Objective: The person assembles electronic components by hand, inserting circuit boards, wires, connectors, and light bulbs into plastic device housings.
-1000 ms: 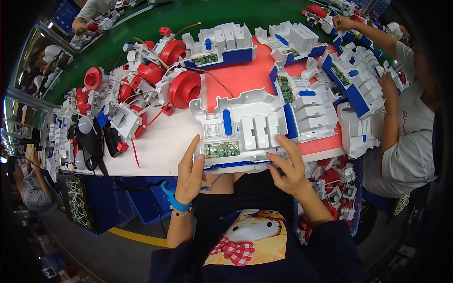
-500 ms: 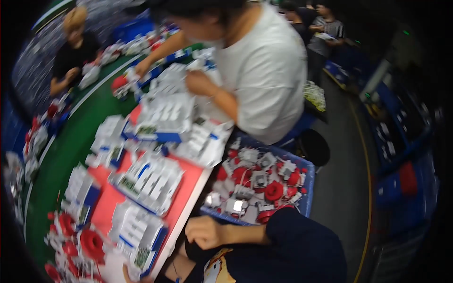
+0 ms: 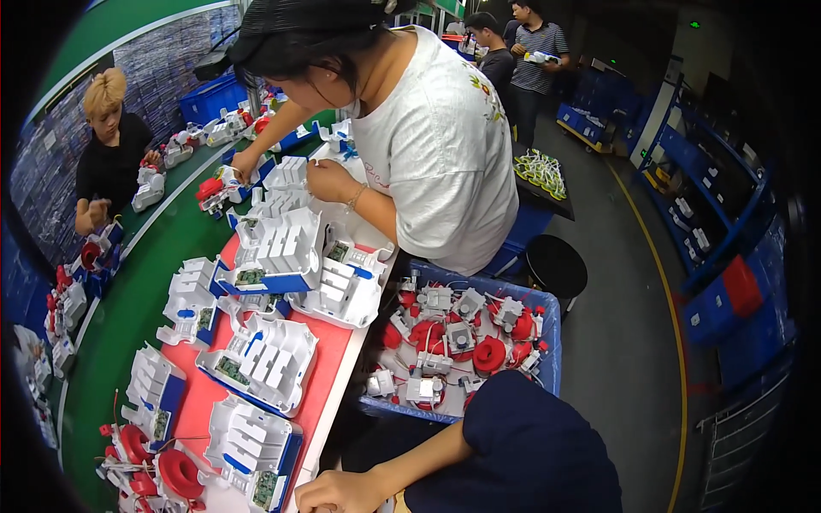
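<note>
My right hand (image 3: 340,493) is at the lower edge of the view, beside the table's front edge. Its fingers are curled and partly cut off, so what they hold, if anything, is hidden. My left hand is out of view. Nearest to the right hand is a white plastic housing (image 3: 246,434) with a blue base and a small green circuit board. A similar open housing (image 3: 265,363) lies just beyond it, and another (image 3: 154,385) stands to the left. Red spool-like parts (image 3: 180,473) with white pieces and thin wires are heaped at the lower left.
On my right, a blue bin (image 3: 554,342) holds several red and grey-white assemblies. A co-worker in a white shirt (image 3: 462,145) leans over the red-topped table (image 3: 329,385). Past the green conveyor (image 3: 128,299) another person (image 3: 111,145) works. A black stool (image 3: 556,267) stands behind the bin.
My right hand has moved down and toward the table's front edge. The fingers seen earlier at the bottom by the nearest housing have left the view. The whole view has shifted slightly.
</note>
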`<control>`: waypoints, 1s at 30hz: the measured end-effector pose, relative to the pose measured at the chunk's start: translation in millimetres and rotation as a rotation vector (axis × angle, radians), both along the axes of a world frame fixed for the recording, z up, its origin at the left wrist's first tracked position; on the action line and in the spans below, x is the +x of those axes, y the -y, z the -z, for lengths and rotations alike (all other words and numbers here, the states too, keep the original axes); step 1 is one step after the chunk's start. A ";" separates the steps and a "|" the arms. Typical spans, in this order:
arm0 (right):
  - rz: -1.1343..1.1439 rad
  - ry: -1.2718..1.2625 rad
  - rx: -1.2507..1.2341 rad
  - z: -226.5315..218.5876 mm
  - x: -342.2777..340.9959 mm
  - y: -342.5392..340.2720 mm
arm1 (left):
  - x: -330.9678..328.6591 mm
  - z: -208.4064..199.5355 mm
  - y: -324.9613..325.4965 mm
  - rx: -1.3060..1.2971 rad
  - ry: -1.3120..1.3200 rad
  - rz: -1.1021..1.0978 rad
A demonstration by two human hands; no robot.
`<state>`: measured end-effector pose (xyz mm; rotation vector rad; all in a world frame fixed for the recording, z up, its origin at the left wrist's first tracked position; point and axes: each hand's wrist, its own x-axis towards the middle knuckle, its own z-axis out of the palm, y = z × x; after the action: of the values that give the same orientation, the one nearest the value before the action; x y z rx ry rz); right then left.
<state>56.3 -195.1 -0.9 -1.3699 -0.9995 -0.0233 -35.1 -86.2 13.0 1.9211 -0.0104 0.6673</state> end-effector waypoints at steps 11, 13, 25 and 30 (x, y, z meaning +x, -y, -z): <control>-0.325 -0.265 0.008 -9.8 -2.1 17.3 | -28.9 67.4 -26.4 -0.228 -0.273 0.286; -0.308 -0.330 -0.191 9.8 -2.4 33.7 | 0.2 -4.9 1.7 -0.475 -0.353 0.306; -0.239 -0.017 -0.146 21.0 -3.3 11.6 | -35.4 -5.3 -12.6 -0.127 -0.101 -0.131; -0.153 -0.040 -0.224 25.3 7.8 13.6 | -63.2 -23.0 -93.1 -0.192 0.067 -0.759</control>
<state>64.1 -208.7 -26.2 -1.4863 -1.0948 0.2358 -98.3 6.9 36.0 1.6887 0.7437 1.1803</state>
